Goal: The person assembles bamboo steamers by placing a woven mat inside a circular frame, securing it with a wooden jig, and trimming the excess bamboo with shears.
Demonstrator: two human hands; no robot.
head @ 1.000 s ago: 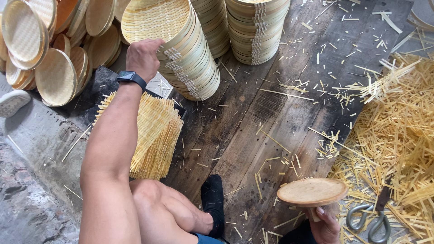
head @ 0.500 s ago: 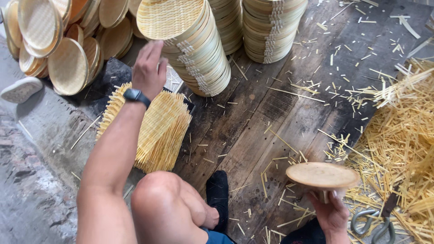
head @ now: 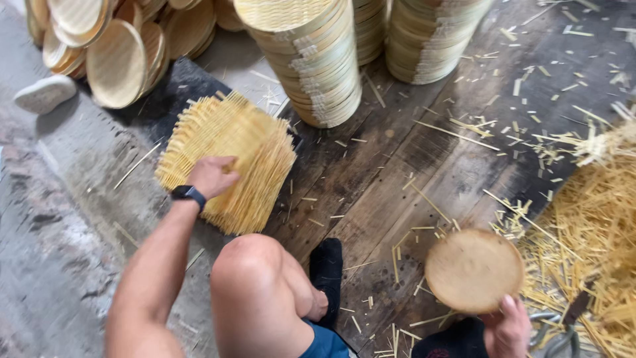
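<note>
My left hand, with a dark watch on the wrist, rests on a stack of square woven bamboo mats lying on the floor, fingers curled at its near edge. My right hand holds a round wooden disc from below, flat side up, at the lower right. My bent knee and a black shoe sit between the two hands.
A tall leaning stack of round woven bamboo trays stands behind the mats, with more stacks to its right. Round lids pile at the upper left. Loose bamboo strips heap at the right, with scissors beside them.
My left hand has come down from the tall tray stack onto the square mats. The disc in my right hand stayed at the lower right while the view shifted.
</note>
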